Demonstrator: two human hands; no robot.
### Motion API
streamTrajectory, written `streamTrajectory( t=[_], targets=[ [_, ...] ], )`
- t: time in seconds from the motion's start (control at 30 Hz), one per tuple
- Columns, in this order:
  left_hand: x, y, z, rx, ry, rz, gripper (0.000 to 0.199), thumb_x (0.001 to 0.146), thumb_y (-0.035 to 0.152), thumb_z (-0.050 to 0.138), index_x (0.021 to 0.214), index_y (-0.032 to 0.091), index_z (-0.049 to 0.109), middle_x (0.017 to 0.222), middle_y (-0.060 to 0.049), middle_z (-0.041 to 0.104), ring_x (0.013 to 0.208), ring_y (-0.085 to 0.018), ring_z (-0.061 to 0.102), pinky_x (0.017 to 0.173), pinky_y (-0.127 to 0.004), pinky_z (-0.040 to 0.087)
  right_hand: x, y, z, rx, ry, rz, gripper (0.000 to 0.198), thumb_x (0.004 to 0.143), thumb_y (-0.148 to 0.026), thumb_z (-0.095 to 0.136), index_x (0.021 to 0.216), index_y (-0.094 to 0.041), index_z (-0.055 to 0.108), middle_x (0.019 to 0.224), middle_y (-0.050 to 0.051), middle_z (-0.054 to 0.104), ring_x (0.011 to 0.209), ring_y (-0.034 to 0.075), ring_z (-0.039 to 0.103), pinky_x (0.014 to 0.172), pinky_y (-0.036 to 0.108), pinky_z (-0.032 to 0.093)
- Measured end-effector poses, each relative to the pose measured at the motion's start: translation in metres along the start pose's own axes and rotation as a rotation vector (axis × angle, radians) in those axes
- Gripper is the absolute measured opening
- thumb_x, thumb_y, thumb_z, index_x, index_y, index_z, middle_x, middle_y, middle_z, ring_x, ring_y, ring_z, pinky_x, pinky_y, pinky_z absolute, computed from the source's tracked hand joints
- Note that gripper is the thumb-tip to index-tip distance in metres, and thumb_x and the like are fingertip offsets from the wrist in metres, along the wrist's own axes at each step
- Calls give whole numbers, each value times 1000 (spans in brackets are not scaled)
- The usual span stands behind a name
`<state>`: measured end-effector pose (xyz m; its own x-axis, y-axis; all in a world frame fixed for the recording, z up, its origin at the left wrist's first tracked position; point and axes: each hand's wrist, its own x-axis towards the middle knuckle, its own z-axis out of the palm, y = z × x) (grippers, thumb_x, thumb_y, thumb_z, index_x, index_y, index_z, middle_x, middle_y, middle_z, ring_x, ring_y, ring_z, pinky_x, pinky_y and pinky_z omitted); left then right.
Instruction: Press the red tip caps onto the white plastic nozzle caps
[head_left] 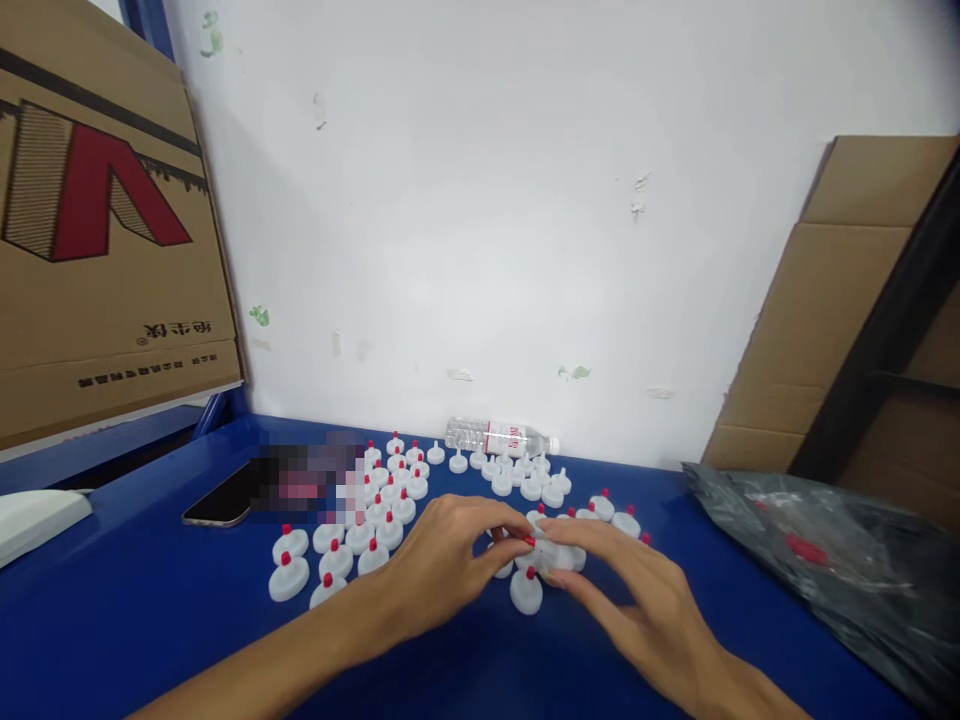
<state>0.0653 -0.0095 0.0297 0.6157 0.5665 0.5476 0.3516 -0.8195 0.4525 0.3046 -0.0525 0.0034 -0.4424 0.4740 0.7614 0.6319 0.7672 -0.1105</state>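
Observation:
My left hand [450, 550] is closed in a pinch on a small red tip cap [529, 541]. The red cap sits at the narrow end of a white nozzle lid [553, 556]. Thumb and fingers of my right hand [645, 590] grip the wide round part of that lid from the right. Just below the hands stands another white nozzle lid with a red tip [527, 592]. Several more red-tipped lids [389, 530] stand to the left of my left hand, and others [625, 521] lie beyond my right hand. Some are partly hidden behind my fingers.
White lids without red tips [531, 487] cluster near the wall, by a clear plastic bottle [502, 437] lying on its side. A phone [217, 497] lies left, beside a blurred patch. A dark plastic bag [840, 570] with red pieces is at right. Cardboard [112, 300] stands left.

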Motion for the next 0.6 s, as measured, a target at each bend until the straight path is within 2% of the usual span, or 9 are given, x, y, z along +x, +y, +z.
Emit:
streamTrajectory(
  t=[0.1, 0.2, 0.33, 0.5, 0.6],
  targets=[
    [-2, -2, 1, 180, -93, 104, 22, 107, 23, 49, 106, 20, 71, 99, -4, 76, 88, -18, 66, 73, -29, 47, -1, -2, 0, -33, 5, -46, 36, 100, -23, 63, 135, -26, 57, 122, 3, 75, 113, 17, 72, 100, 28, 59],
    [-4, 0, 2, 278, -136, 124, 28, 107, 20, 40, 97, 19, 65, 92, -5, 70, 81, -18, 61, 66, -30, 41, 0, -5, 2, -53, 25, -111, 32, 100, -17, 61, 132, -24, 61, 122, 5, 76, 117, 19, 71, 100, 30, 59],
    [-5, 5, 1, 226, -133, 91, 26, 106, 20, 39, 91, 19, 60, 89, -4, 65, 76, -16, 56, 64, -30, 38, 5, -11, 3, -57, 72, -170, 26, 98, -11, 60, 122, -18, 67, 118, 9, 77, 112, 19, 73, 97, 26, 60],
    [-5, 9, 4, 115, -106, 60, 29, 107, 22, 37, 86, 18, 58, 84, -3, 63, 75, -16, 55, 69, -29, 41, 6, -12, 0, -97, 101, -229, 36, 95, -5, 61, 128, -18, 67, 122, 9, 76, 115, 21, 72, 100, 29, 59],
    [-5, 11, 5, 43, -74, 29, 31, 107, 23, 38, 82, 19, 57, 78, -1, 61, 70, -14, 53, 67, -28, 39, 5, -12, 1, -95, 110, -238, 32, 95, -5, 61, 124, -17, 67, 123, 11, 76, 115, 21, 72, 100, 29, 59]
  ],
)
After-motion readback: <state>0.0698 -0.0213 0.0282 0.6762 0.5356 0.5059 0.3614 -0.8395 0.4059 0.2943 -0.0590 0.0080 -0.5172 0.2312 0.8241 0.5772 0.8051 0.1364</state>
